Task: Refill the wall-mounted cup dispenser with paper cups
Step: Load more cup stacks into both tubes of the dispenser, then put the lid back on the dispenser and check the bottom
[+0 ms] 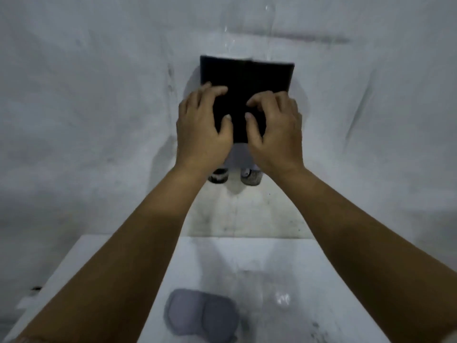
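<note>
Both hands are raised against the black cup dispenser on the wall, and the dispenser sits directly under the two grips. The left hand lies on its left lower front, fingers curled over the face and the thumb pressed inward toward the middle. The right hand mirrors it on the right lower front, fingers bent, thumb tip against the dark panel. Each grip is half curled and pressing on the dispenser's face; whether the fingers hook round an edge cannot be told.

Above the grips the dispenser shows as a flat, matte black rectangle with a faint vertical seam down the middle and a sharp upper edge. Higher still, faint glints suggest something clear rising from its top, too faint to make out.

Just below the grips, behind the wrists, the bases of two paper cups poke out of the dispenser's underside side by side: the left one dark with a pale band, the right one pale with dark print. They look round and blurred.

The wall is rough, whitish and streaked with grey scuffs. Well below the grips, beneath the forearms, stands a white table with a smooth, smudged top. On it, nearer the viewer than the left grip, lies a grey, rounded, soft-looking object of two lobes; beside it a clear, crinkled glint, perhaps plastic film.
</note>
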